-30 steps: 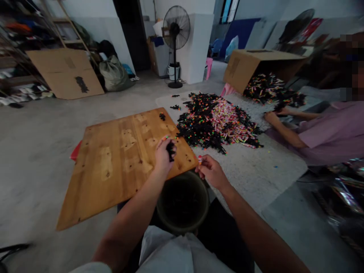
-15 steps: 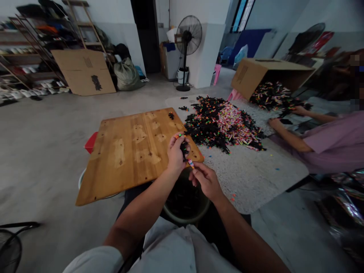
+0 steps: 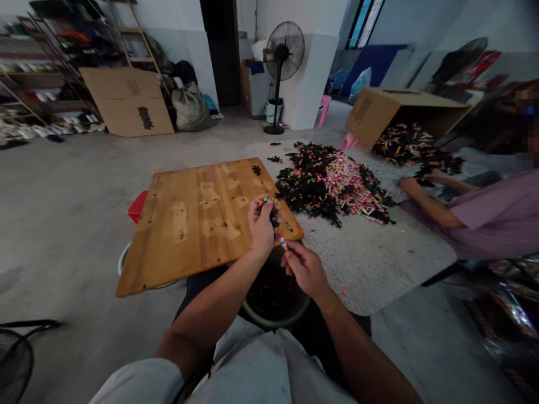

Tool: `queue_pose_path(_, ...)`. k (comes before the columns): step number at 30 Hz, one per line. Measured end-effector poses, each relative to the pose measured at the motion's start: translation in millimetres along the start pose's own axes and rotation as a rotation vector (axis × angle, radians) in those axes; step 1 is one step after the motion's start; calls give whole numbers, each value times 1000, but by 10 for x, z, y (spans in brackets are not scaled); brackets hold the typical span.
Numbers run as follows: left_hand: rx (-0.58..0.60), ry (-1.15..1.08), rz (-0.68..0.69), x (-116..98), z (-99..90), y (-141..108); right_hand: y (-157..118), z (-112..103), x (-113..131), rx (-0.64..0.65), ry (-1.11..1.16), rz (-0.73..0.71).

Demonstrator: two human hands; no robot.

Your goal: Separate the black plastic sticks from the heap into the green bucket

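Note:
My left hand is closed around several small black plastic pieces with orange and green tips, above the right edge of the wooden board. Pinched between the thumb and fingers of my right hand is a small tube with a pink, white and blue wrapper. Its upper end meets the black pieces at the bottom of my left hand; whether it is joined to them I cannot tell. Below both hands, a round bucket holds dark pieces between my legs.
A grey table bears a heap of black pieces and pink wrapped tubes. Behind it a tipped cardboard box spills more. A co-worker in a pink shirt handles pieces at the right. One black cluster lies on the board's far corner.
The view has shifted slightly. My hands keep nearly the same pose, the tube still at the black pieces. The co-worker's hands have moved closer together.

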State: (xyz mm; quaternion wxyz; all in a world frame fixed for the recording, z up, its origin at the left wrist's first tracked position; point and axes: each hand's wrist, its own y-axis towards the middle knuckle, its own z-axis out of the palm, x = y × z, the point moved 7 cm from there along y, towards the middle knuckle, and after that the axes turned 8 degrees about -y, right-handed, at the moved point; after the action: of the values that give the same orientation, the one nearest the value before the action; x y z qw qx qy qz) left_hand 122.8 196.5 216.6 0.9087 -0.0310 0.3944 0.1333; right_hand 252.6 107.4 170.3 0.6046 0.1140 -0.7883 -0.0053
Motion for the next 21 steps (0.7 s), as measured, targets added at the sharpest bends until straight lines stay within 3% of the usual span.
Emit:
queue_pose_path(7, -65, 8, 201, -99, -12, -50, -18, 6, 103, -78, -360, -117)
queue_pose_path(12, -167, 47, 72, 151, -142, -78, -26, 53, 128, -46, -470, -181)
queue_pose_path(15, -143, 146, -61, 410, -283, -53, -52, 12, -51, 35, -462, -80)
queue_pose_path(18, -37, 421, -153, 601, -465, 79, -173, -116, -399, 65, -439, 114)
queue_pose_path(21, 101, 804, -40, 663, -543, 345, -335, -182, -751, 213, -491, 190)
